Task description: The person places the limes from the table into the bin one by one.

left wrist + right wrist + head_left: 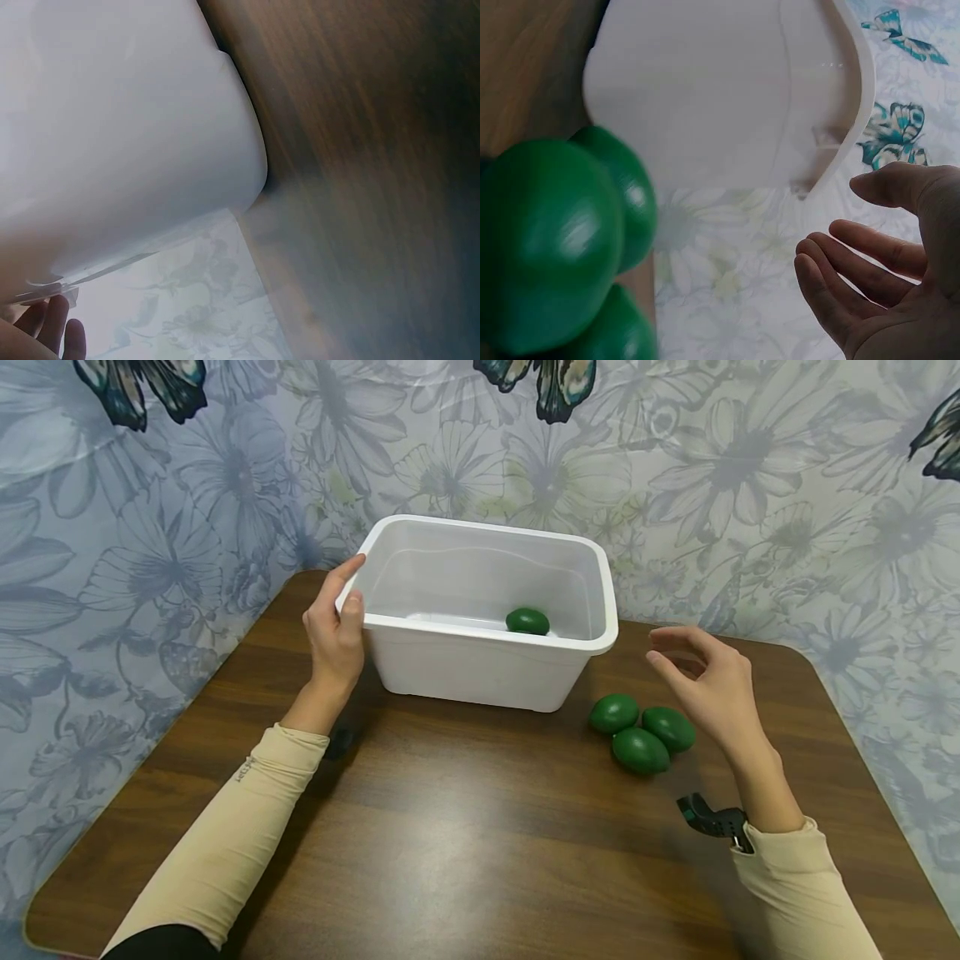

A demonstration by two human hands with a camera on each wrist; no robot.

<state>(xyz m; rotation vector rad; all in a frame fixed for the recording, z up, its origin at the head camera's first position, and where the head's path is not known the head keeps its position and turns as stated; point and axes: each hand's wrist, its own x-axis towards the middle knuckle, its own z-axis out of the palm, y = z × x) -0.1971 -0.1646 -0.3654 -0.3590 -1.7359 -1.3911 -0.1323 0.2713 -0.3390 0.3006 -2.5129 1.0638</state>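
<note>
A white plastic tub (465,668) stands at the back of the table, one glossy dark green egg-shaped piece (527,621) lying inside. At the tub's left end, my left hand (335,639) grips the rim between thumb and fingers; curled fingertips (54,330) show by the rim in the left wrist view. To the tub's right, three more green egg-shaped pieces (640,751) lie clustered on the table. My right hand (708,685) hovers just beyond and right of them, fingers loosely bent, holding nothing. Its thumb stands apart from the fingers (862,274) in the right wrist view.
The brown wooden table (450,827) has rounded corners. Behind it hangs a pale floral covering (750,485) with butterflies, close to the tub's back side. A black wrist mount (712,820) juts out from my right wrist, low over the table.
</note>
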